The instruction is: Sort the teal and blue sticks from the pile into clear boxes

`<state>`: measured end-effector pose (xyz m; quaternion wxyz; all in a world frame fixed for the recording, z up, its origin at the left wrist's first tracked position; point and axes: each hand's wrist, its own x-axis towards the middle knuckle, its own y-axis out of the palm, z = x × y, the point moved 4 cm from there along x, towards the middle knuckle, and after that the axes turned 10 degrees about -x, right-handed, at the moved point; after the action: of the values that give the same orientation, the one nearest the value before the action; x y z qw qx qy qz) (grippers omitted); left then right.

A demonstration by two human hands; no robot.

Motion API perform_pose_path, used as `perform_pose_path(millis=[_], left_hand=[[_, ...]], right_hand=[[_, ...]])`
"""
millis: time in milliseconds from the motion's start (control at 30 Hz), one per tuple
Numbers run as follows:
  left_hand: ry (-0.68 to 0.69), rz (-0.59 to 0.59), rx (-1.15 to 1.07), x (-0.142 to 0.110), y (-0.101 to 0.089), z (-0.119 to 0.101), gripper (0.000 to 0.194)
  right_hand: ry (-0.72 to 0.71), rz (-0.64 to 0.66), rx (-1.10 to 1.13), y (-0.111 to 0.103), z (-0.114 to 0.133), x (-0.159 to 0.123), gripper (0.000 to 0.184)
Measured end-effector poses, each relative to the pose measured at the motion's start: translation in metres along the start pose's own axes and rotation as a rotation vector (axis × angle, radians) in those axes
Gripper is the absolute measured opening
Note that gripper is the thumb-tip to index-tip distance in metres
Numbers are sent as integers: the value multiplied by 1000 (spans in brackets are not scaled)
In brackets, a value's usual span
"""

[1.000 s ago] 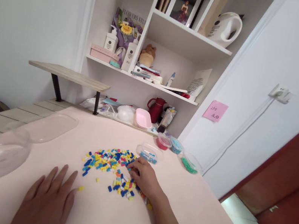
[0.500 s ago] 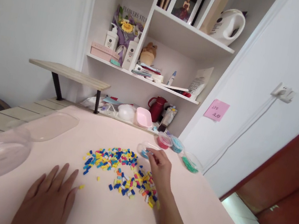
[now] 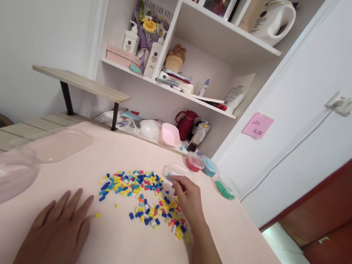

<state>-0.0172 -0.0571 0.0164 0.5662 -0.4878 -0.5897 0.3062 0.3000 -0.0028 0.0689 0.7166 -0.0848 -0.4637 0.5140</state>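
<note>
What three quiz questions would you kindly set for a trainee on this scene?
1. True or false: the left hand is palm down near the loose bricks.
2. What colour are the contents of the rightmost tub? A red; B green; C white.
3. Which hand is nearer the red jug?

Key: 1 true; 2 B; 3 the right hand.

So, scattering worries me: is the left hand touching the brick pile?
Apart: the head view shows bare pink tabletop between the left hand and the brick pile.
</note>
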Motion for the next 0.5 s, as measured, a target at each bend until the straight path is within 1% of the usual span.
perform_pose_path(millis=[100,200,333,433,500], left_hand=[[7,-19,10,0,0,0,58],[15,-25,20,0,0,0,58],[19,-25,34,0,0,0,58],[22,-36,34,-1,0,1,58],[26,-42,24,-1,0,1,58]], right_hand=[[-176,131,-50,15,19,-3,21],[-261,221,-38,26,30,-7,21],[-267,303,-41,35,34,-10,24],[-233,323,-99,39,33,-11,19],[-237,346,-143,43,33,-11,18]])
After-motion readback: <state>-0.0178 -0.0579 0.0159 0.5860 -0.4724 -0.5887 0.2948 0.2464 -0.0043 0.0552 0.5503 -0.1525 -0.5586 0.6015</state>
